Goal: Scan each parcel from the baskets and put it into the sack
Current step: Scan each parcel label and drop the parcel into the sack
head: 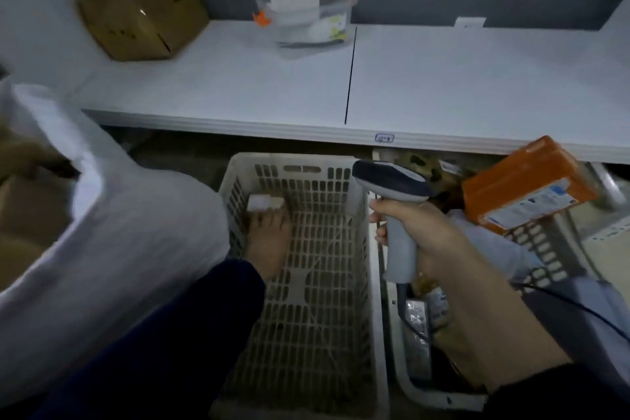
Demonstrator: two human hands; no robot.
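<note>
Fingers (272, 216) of left hand (269, 242) stretched up-frame, tips touching near edge of small white parcel (264, 203), centre-frame in left basket (289, 157); grip unclear. Parcel lay crosswise. Right hand (429, 235) clamped scanner (392, 181) just rightward.

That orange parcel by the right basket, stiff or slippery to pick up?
The orange parcel shows flat faces and sharp edges, so probably stiff. Its wrap looks glossy, so perhaps slippery. It lies tilted, so it may slide.

We read no text anywhere. At three o'clock the orange parcel (518, 177) bears a white label (531, 206) with blue print, and toward two o'clock a small tag (384, 138) sits on the shelf (238, 92) edge; both are too blurred to read.
</note>
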